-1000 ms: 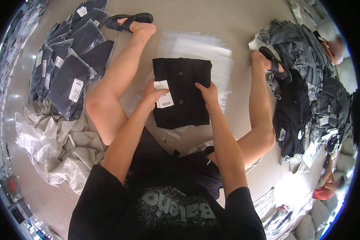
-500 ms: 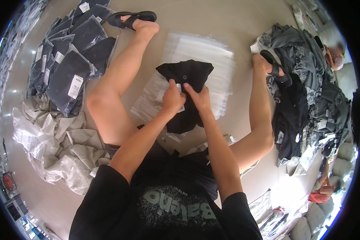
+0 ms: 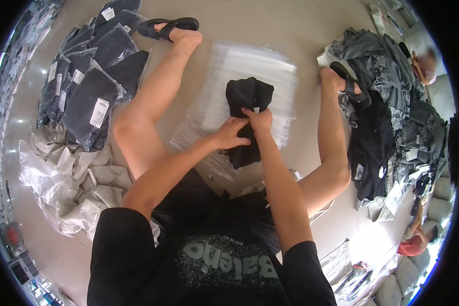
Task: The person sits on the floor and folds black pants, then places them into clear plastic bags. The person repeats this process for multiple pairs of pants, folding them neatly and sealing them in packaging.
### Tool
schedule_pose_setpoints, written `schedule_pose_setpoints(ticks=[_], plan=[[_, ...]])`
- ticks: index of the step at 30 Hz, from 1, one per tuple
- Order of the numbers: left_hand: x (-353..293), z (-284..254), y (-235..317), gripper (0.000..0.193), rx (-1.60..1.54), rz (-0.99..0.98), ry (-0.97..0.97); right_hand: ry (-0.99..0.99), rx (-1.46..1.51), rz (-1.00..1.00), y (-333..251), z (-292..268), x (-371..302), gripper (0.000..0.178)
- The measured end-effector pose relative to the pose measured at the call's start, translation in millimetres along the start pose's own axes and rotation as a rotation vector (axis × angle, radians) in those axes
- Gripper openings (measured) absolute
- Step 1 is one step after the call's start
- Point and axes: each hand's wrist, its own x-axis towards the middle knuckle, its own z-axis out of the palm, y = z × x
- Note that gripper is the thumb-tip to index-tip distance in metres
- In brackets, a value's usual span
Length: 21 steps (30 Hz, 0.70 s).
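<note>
A crumpled black garment [image 3: 248,97] lies between my spread legs on a stack of clear plastic bags [image 3: 250,66] on the floor. My left hand [image 3: 231,133] grips the garment's middle from the left. My right hand [image 3: 258,118] pinches the same cloth just beside it, fingers closed on a fold. The garment's lower end [image 3: 242,154] hangs toward me under both hands.
Several bagged dark garments with white tags [image 3: 89,66] are piled at the far left, empty crumpled plastic [image 3: 66,183] below them. A heap of loose grey and black clothes [image 3: 392,102] lies at the right. Another person [image 3: 426,66] sits at the far right.
The garment lay flat and folded with a white tag showing; both hands have since gathered it up into a bunched, narrow shape and lifted its middle.
</note>
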Motion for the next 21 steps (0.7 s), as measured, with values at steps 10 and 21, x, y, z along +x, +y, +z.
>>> schedule_pose_setpoints(ticks=[10,21], plan=[[0.6,-53.3,-35.0,0.055,0.789,0.047,-0.067,-0.344,0.726,0.049,-60.2,-127.0,-35.1,0.046],[-3.4,9.6,3.8,0.044,0.672,0.446,-0.239,-0.3,0.593,-0.208,-93.6,-222.6,-90.2,0.06]])
